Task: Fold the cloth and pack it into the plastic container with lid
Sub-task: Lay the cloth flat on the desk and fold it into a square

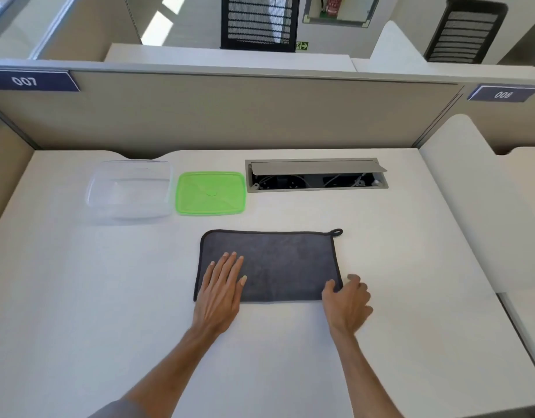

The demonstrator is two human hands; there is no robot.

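Note:
A dark grey cloth (278,260) lies flat on the white desk (109,297), a rectangle with a hanging loop at its far right corner. My left hand (221,291) rests palm down on the cloth's near left part, fingers spread. At the near right corner is my right hand (347,303), thumb on the cloth and fingers curled by its edge; the hand is blurred. The clear plastic container (130,191) stands lidless at the far left. Its green lid (210,193) lies flat just to the right of it.
An open cable hatch (316,175) with sockets is set into the desk at the back right. A beige partition (230,113) closes the far side. White side panels stand at the right, and office chairs are beyond the partition.

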